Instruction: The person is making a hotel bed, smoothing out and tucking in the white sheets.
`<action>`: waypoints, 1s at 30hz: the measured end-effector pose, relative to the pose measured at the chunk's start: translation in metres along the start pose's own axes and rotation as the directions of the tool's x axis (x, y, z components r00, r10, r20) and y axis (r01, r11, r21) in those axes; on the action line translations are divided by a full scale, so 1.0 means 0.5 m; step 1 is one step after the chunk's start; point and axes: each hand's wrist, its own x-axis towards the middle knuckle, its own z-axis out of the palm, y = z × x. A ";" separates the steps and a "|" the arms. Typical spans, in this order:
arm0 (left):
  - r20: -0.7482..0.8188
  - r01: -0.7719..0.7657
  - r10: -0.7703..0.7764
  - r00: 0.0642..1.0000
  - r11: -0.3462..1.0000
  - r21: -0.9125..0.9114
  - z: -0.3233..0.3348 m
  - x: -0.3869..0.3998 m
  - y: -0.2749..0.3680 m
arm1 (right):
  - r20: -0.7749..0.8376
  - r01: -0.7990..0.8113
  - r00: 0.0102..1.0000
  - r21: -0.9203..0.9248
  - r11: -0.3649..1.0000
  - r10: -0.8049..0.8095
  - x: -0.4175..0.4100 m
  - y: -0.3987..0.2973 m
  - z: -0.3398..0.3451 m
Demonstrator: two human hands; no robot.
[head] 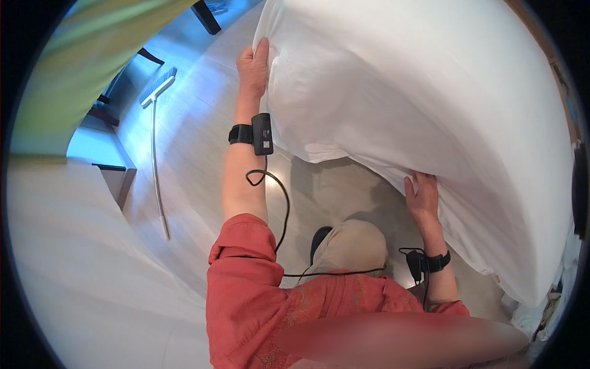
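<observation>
A large white sheet [368,92] drapes over what looks like a bed and hangs towards the floor. My left hand [254,64] grips the sheet's edge near its far left corner, thumb uppermost along the cloth. Lower right, my right hand [422,196] touches the sheet's hanging side near its lower edge; its fingertips are partly hidden by the cloth, so its hold cannot be told. Each wrist bears a strapped black device, the left one [262,133] with a cable running down to my red sleeve.
On the floor at left lies a broom [155,152] with a metal handle. Dark furniture legs [206,17] stand at upper left. Yellow-green cloth [92,60] and white cloth [83,240] fill the left side. Bundled cloth [525,316] is at lower right.
</observation>
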 end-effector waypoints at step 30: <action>-0.011 -0.339 0.440 0.898 0.708 0.619 0.128 -0.170 0.058 | -0.384 0.615 0.545 -0.422 0.666 -0.746 0.071 -0.251 -0.268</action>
